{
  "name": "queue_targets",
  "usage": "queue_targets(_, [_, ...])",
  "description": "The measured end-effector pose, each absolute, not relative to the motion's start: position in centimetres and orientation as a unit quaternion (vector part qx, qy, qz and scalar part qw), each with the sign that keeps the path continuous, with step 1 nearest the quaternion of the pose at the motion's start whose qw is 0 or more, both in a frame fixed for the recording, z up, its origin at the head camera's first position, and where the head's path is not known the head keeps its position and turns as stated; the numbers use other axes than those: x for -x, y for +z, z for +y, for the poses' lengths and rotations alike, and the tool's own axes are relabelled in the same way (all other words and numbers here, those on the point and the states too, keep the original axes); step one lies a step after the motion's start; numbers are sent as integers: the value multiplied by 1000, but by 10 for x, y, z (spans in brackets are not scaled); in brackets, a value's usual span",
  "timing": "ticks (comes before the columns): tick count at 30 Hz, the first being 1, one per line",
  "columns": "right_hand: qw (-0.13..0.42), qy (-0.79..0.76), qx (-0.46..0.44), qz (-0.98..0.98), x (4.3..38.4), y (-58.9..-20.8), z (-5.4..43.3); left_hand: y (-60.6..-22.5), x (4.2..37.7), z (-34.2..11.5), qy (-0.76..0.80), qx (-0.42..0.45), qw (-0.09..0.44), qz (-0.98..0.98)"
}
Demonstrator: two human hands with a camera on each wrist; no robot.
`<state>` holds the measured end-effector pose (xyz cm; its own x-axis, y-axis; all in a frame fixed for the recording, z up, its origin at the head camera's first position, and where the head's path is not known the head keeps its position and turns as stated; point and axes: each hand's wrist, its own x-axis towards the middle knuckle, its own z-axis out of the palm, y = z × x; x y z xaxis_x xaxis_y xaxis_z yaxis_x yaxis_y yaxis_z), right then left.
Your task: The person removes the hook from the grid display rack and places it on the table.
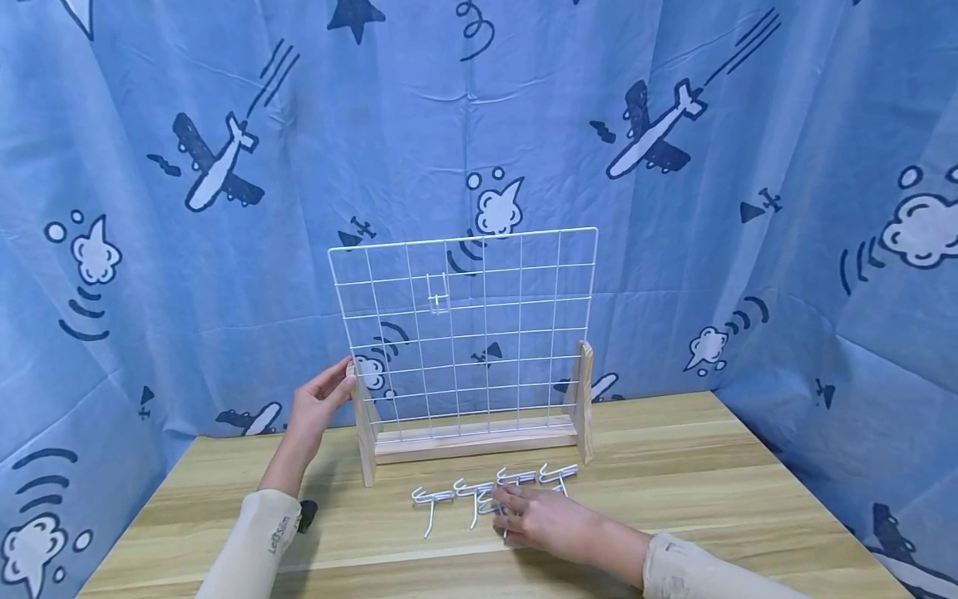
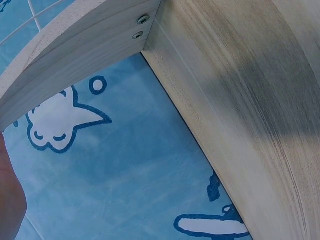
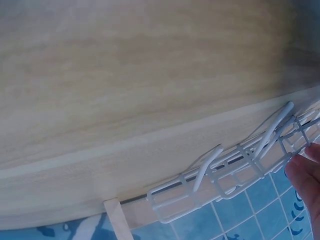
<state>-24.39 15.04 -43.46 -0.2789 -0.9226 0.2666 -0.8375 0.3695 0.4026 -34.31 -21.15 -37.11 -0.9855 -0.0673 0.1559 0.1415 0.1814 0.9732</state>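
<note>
A white wire grid panel (image 1: pixel 524 316) stands upright in a wooden stand (image 1: pixel 479 445). One white wire hook (image 1: pixel 437 304) hangs on the panel's upper left part. My left hand (image 1: pixel 318 403) grips the top of the stand's left post, thumb in front; the left wrist view shows only the hand's edge beside the post (image 2: pixel 75 45). Several white wire hooks (image 1: pixel 432 497) lie in a row on the table before the stand. My right hand (image 1: pixel 550 520) pinches one among them with its fingertips, partly hiding it. In the right wrist view, its fingers (image 3: pixel 305 175) touch the hooks (image 3: pixel 220 172).
The wooden table (image 1: pixel 674 474) reaches back to a blue curtain (image 1: pixel 464 125) printed with planes and clouds. A small black object (image 1: pixel 306 516) shows beside the left sleeve. The stand's right post (image 1: pixel 586 399) rises behind the hooks.
</note>
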Motion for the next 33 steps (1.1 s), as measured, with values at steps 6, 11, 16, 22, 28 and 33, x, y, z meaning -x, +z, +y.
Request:
queue_targets(6, [232, -107, -551, -795, 242, -435, 151, -372, 343, -211, -641, 23, 89, -762])
queue_targets(11, [233, -103, -549, -796, 241, -436, 150, -373, 344, -211, -636, 21, 90, -766])
queue_targets(16, [231, -98, -547, -799, 240, -436, 151, -374, 345, -211, -633, 20, 88, -769])
queue_targets(22, [241, -94, -550, -794, 241, -435, 151, -374, 344, -211, -634, 18, 85, -768])
queue_targets(28, [266, -71, -558, -783, 243, -433, 153, -373, 344, -211, -633, 17, 85, -769])
queue_targets(33, [289, -34, -549, -783, 245, -429, 152, -372, 344, -211, -635, 18, 84, -767])
